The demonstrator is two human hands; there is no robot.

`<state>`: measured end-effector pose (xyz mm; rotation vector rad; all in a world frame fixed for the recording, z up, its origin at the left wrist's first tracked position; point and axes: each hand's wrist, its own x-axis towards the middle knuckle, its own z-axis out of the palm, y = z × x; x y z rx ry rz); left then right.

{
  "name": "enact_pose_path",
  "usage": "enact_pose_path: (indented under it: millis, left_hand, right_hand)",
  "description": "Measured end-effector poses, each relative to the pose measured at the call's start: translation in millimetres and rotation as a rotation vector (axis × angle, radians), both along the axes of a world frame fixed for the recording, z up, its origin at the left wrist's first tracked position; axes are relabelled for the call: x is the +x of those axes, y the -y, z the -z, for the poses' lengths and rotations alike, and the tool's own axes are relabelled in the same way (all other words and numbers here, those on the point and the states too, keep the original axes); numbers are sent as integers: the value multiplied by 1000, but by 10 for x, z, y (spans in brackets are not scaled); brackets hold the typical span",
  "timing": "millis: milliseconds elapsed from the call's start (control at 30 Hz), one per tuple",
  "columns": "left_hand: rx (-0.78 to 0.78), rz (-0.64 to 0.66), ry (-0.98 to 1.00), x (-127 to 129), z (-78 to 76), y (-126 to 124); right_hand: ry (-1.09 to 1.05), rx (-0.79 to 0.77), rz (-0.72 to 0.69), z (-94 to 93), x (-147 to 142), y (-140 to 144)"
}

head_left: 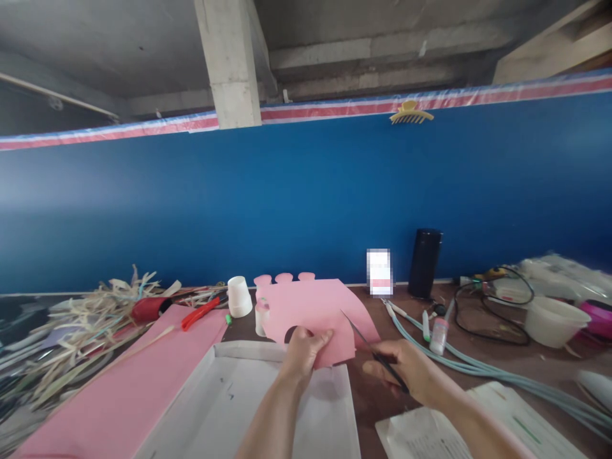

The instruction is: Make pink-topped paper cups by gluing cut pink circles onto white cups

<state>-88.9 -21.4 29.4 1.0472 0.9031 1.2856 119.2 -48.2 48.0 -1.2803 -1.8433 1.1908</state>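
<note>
The head view looks down on a cluttered brown worktable point(373, 395) set against a deep blue wall point(306, 204). At the far left lies a heap of pale dried straw strips point(81, 325), and beside it a long pink sheet point(129, 382) stretches flat towards the near edge, with a red-handled tool point(199, 313) lying at its far end. Next to that stands an upturned white cup point(239, 296). A shallow white tray point(239, 395) lies in front of the person.

Above the tray, the left hand point(301, 354) pinches the lower edge of a pink paper cutout point(313, 312), thumb on the near face and fingers closed behind it. The cutout is held upright; it is soft pink, with three rounded scallops along its top left edge and a curved notch cut into its lower left side. The right hand point(406, 370) is wrapped around the handles of a pair of scissors point(366, 344), whose thin dark blades touch the cutout's right edge; how far the blades are parted cannot be told.

Further right stand a tall black cylinder point(424, 262), a small glue bottle point(438, 335), pale green tubing point(478, 366), a white bowl point(554, 320) and printed papers point(478, 427). A red-and-white striped band point(430, 102) tops the wall under a grey concrete ceiling point(119, 51), and a yellow hair claw point(411, 113) is clipped there.
</note>
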Motion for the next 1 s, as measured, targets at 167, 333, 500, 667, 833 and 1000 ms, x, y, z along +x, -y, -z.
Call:
enact_pose_path:
  millis: [167, 333, 500, 667, 833, 1000]
  left_hand:
    - [21, -5, 26, 14, -49, 20]
    - [-20, -187, -100, -9, -13, -15]
    - [13, -299, -381, -49, 67, -45]
    - [14, -281, -486, -46, 50, -28]
    - [-12, -275, -521, -44, 36, -24]
    - [2, -231, -472, -51, 83, -42]
  right_hand:
    - [22, -14, -12, 29, 46, -15]
    - [67, -3, -27, -50, 62, 17]
    - [78, 25, -59, -79, 40, 34]
    - [28, 51, -83, -45, 22, 20]
    - [10, 54, -97, -61, 4, 25]
    - [1, 50, -109, -110, -11, 48]
